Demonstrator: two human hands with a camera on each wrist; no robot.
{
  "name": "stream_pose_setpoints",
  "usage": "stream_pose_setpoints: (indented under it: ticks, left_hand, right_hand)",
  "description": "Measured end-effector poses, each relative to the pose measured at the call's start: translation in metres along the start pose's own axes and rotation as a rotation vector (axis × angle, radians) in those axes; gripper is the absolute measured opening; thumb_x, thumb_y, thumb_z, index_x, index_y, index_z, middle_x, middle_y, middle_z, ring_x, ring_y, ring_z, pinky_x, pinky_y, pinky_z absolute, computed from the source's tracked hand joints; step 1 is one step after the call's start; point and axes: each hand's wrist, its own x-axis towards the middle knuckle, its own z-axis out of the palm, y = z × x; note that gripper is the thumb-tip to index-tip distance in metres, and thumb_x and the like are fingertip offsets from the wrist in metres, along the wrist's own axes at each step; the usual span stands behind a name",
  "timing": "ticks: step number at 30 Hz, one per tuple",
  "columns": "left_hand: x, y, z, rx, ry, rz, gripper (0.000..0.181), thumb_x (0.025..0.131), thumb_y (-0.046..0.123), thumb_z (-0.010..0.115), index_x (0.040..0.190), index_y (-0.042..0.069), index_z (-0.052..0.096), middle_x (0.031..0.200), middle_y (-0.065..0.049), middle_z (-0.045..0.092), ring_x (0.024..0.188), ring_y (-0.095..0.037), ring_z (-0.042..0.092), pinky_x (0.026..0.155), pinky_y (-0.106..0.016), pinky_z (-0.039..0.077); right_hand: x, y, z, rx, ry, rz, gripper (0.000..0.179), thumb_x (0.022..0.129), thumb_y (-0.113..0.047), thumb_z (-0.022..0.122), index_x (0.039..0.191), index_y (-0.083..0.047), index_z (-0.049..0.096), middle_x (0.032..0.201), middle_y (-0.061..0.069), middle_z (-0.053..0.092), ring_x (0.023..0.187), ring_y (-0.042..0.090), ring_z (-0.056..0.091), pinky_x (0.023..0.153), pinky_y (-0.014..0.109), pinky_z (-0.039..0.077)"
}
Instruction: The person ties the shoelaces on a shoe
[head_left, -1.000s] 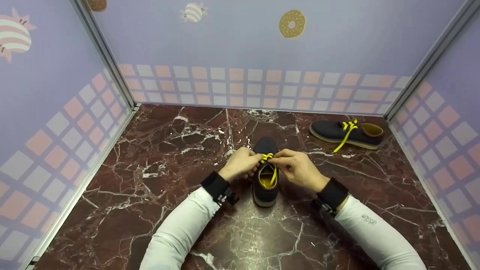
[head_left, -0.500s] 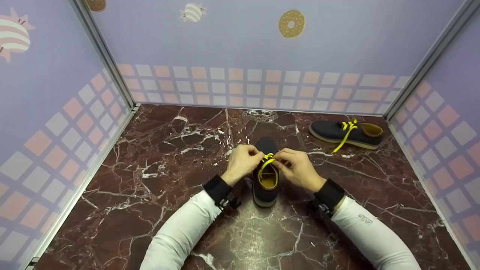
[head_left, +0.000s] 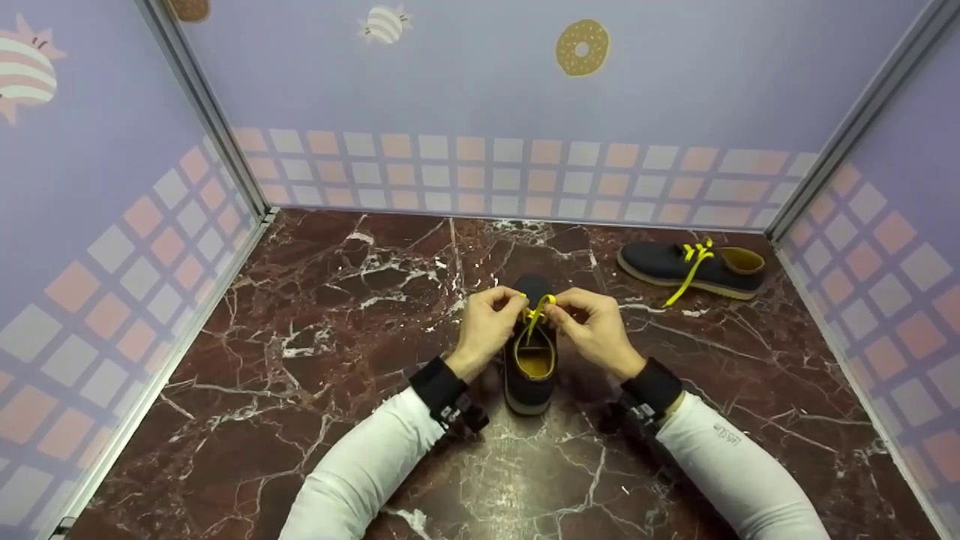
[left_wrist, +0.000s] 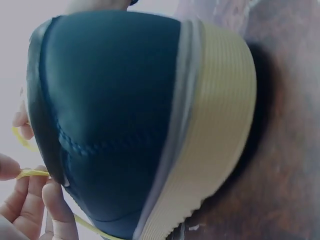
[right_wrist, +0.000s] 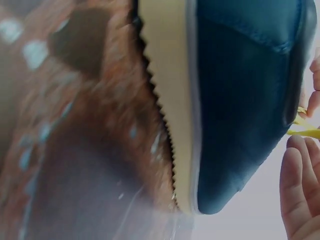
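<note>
A dark shoe (head_left: pixel 528 396) with a tan sole and yellow lining stands upright between both hands, toe pointing away. Its yellow shoelace (head_left: pixel 533 322) rises in a curve above the eyelets. My left hand (head_left: pixel 484 326) pinches one part of this lace on the left side; the left wrist view shows lace (left_wrist: pixel 34 173) between thumb and fingers, beside the shoe heel (left_wrist: pixel 115 90). On the other side my right hand (head_left: pixel 598 328) pinches the lace between thumb and forefinger. In the right wrist view, the shoe (right_wrist: pixel 235 125) hides part of the hands.
A second dark shoe (head_left: pixel 660 264) with yellow laces lies at the back right, one lace end hanging onto the floor. Dark red marbled flooring (head_left: pixel 337 300) surrounds everything. Purple panels (head_left: pixel 480 90) with printed checks enclose the back and both sides.
The right hand has moved slightly up, lifting the lace from inside the shoe opening into a raised curve. The left hand has turned slightly and shifted nearer the toe. The shoe stays put.
</note>
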Motion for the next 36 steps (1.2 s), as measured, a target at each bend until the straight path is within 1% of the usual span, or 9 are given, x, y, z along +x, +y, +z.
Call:
stream_pose_setpoints:
  ticks: [5, 9, 14, 17, 21, 24, 31, 34, 36]
  left_hand:
    - [-0.004, 0.003, 0.001, -0.168, -0.047, -0.063, 0.021, 0.105, 0.014, 0.071, 0.099, -0.004, 0.080, 0.087, -0.009, 0.083, 0.065, -0.008, 0.064, 0.056, -0.019, 0.052]
    - [-0.008, 0.005, 0.000, -0.231, -0.087, -0.078, 0.022, 0.109, 0.012, 0.070, 0.106, -0.009, 0.077, 0.088, -0.002, 0.081, 0.072, -0.007, 0.065, 0.061, -0.020, 0.053]
    - [-0.012, 0.008, -0.002, -0.291, -0.122, -0.096, 0.026, 0.109, 0.009, 0.071, 0.123, -0.014, 0.075, 0.088, 0.004, 0.079, 0.077, -0.007, 0.065, 0.064, -0.018, 0.052]
    - [-0.012, 0.016, -0.004, -0.316, -0.121, -0.054, 0.027, 0.109, 0.006, 0.071, 0.129, -0.011, 0.077, 0.094, 0.000, 0.081, 0.081, -0.007, 0.066, 0.065, -0.017, 0.050]
    - [-0.009, 0.027, -0.005, -0.271, -0.124, 0.082, 0.024, 0.108, 0.004, 0.072, 0.126, -0.011, 0.079, 0.096, -0.019, 0.083, 0.080, -0.003, 0.068, 0.066, -0.016, 0.047]
    - [-0.006, 0.029, -0.005, -0.218, -0.137, 0.145, 0.022, 0.108, 0.003, 0.071, 0.121, -0.012, 0.080, 0.094, -0.031, 0.080, 0.077, 0.001, 0.068, 0.068, -0.016, 0.049]
    - [-0.002, 0.030, -0.009, -0.118, -0.138, 0.212, 0.022, 0.109, 0.006, 0.071, 0.119, -0.010, 0.082, 0.092, -0.029, 0.082, 0.080, -0.001, 0.072, 0.074, -0.015, 0.054]
    - [0.001, 0.032, -0.012, -0.039, -0.157, 0.252, 0.020, 0.108, 0.007, 0.073, 0.118, -0.006, 0.084, 0.093, -0.025, 0.084, 0.081, -0.009, 0.077, 0.075, -0.014, 0.056]
    - [0.002, 0.035, -0.013, 0.035, -0.169, 0.287, 0.019, 0.107, 0.008, 0.075, 0.117, -0.003, 0.086, 0.094, -0.022, 0.086, 0.084, -0.018, 0.082, 0.076, -0.016, 0.059]
  right_hand:
    - [0.004, -0.011, -0.002, 0.075, 0.002, 0.043, 0.008, 0.104, 0.002, 0.075, 0.103, 0.007, 0.081, 0.084, 0.029, 0.077, 0.067, 0.012, 0.074, 0.062, 0.018, 0.058]
    - [0.007, -0.018, -0.002, 0.096, 0.019, 0.048, 0.010, 0.104, 0.007, 0.071, 0.103, 0.006, 0.082, 0.083, 0.029, 0.077, 0.064, 0.021, 0.072, 0.060, 0.018, 0.058]
    - [0.009, -0.023, -0.002, 0.124, 0.029, 0.029, 0.014, 0.105, 0.011, 0.068, 0.103, 0.009, 0.081, 0.083, 0.031, 0.077, 0.065, 0.012, 0.073, 0.060, 0.019, 0.059]
    - [0.011, -0.026, -0.002, 0.142, 0.025, 0.009, 0.015, 0.104, 0.013, 0.067, 0.103, 0.010, 0.081, 0.084, 0.034, 0.076, 0.068, 0.006, 0.074, 0.060, 0.021, 0.060]
    - [0.013, -0.029, -0.003, 0.141, 0.028, -0.010, 0.014, 0.103, 0.014, 0.067, 0.101, 0.010, 0.080, 0.082, 0.033, 0.076, 0.067, 0.001, 0.073, 0.060, 0.020, 0.059]
    - [0.015, -0.031, -0.003, 0.132, 0.026, -0.015, 0.012, 0.103, 0.014, 0.068, 0.101, 0.011, 0.080, 0.080, 0.032, 0.076, 0.067, -0.001, 0.071, 0.059, 0.018, 0.058]
    - [0.020, -0.036, -0.007, 0.119, 0.016, -0.048, 0.014, 0.102, 0.012, 0.070, 0.101, 0.007, 0.082, 0.081, 0.031, 0.075, 0.064, 0.000, 0.069, 0.056, 0.023, 0.058]
    - [0.024, -0.038, -0.009, 0.125, 0.017, -0.072, 0.014, 0.101, 0.014, 0.071, 0.101, 0.006, 0.083, 0.080, 0.028, 0.075, 0.066, 0.001, 0.070, 0.058, 0.022, 0.058]
    - [0.027, -0.039, -0.010, 0.134, 0.016, -0.085, 0.014, 0.100, 0.015, 0.072, 0.101, 0.007, 0.083, 0.082, 0.027, 0.075, 0.069, 0.002, 0.071, 0.061, 0.021, 0.059]
